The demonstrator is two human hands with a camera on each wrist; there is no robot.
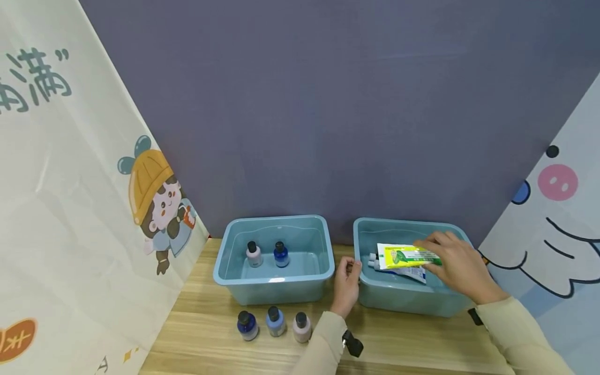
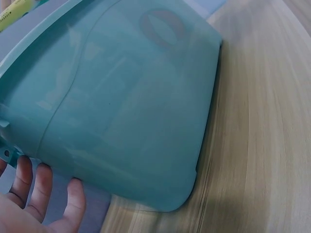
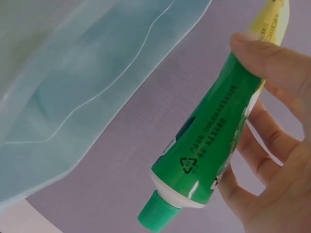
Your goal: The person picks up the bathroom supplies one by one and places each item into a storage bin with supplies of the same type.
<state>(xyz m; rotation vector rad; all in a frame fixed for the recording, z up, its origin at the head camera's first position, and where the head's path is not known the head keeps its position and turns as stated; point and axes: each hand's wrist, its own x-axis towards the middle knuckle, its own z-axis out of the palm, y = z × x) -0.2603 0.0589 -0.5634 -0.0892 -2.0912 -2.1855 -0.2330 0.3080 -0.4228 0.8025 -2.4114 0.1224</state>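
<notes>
Two blue bins sit side by side at the back of the wooden table (image 1: 403, 338), and your work is at the right bin (image 1: 403, 299). Your right hand (image 1: 461, 268) pinches a yellow-and-green toothpaste tube (image 1: 407, 256), thumb on one face and fingers curled behind the other, holding it just above the bin's opening. Beneath it, another tube (image 1: 403, 272) with white and blue print already lies inside. Your left hand (image 1: 346, 284) steadies the bin at its near left corner, fingers lightly curled against the rim and wall.

By the look of it, you are at the placing step: the tube is over the bin but not yet let go. The next move calls for lowering it onto the tube below and spreading thumb and fingers. The left bin (image 1: 274, 260) holds two small bottles (image 1: 267, 254); three more bottles (image 1: 275, 324) stand in a row in front of it.
</notes>
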